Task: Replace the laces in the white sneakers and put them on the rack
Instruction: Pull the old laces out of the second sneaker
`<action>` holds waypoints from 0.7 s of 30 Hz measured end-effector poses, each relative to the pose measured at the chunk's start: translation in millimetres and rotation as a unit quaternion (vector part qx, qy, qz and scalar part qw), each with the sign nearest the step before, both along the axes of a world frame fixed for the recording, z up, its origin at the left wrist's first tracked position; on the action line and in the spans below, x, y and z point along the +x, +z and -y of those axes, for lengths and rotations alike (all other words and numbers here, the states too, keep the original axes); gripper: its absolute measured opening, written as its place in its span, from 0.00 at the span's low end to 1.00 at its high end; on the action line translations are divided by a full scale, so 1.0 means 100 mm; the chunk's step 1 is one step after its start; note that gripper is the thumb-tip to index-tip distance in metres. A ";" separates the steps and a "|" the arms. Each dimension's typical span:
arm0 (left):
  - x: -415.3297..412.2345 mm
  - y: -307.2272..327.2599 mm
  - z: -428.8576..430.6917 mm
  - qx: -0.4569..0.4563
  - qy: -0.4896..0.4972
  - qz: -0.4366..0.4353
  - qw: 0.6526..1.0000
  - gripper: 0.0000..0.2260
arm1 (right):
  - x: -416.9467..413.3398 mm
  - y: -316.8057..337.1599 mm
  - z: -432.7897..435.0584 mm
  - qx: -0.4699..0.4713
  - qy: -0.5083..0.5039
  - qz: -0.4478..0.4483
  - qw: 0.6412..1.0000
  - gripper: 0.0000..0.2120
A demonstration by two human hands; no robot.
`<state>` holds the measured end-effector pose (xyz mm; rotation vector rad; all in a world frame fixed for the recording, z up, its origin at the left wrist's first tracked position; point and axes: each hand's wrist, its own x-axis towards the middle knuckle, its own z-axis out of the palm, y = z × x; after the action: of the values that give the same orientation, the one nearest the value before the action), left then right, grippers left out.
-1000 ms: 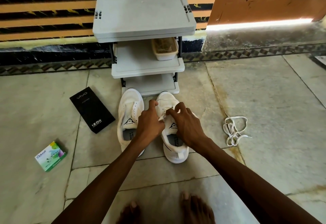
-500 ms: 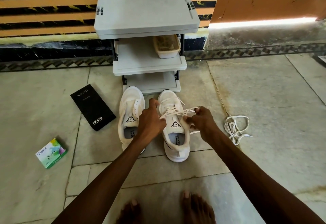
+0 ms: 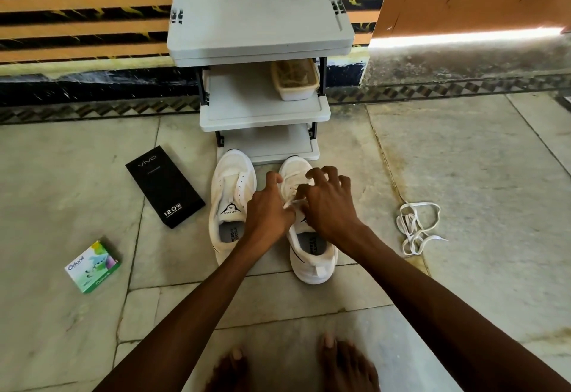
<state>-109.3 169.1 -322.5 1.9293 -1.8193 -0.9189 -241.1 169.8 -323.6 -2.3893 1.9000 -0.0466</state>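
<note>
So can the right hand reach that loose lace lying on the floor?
Probably yes. The loose lace lies on open floor right of the right sneaker, nothing between it and the right hand. That hand is working at the sneaker's laces, so it would have to leave them.

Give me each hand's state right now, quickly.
Left hand: pinching the lace of the right sneaker.
Right hand: fingers bent over that sneaker; whether it grips cannot be told.
</note>
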 end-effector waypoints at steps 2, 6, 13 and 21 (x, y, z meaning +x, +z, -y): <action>0.00 0.01 0.00 0.001 -0.002 0.007 1.000 0.25 | 0.01 -0.01 0.03 -0.005 0.009 0.001 1.000 0.13; -0.01 0.02 -0.01 0.003 0.001 0.001 1.000 0.25 | -0.07 0.05 0.09 -0.083 -0.062 0.168 0.980 0.04; -0.04 0.00 -0.01 0.000 -0.007 0.023 1.000 0.24 | -0.40 0.38 0.40 0.147 -0.344 0.867 0.328 0.10; 0.00 -0.02 -0.01 0.018 0.001 -0.005 1.000 0.25 | -0.12 0.26 0.20 0.005 -0.050 0.160 0.986 0.11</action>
<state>-109.1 169.6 -324.8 1.9437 -1.8059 -0.9653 -253.5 150.1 -297.9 -2.1208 1.8572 -0.4001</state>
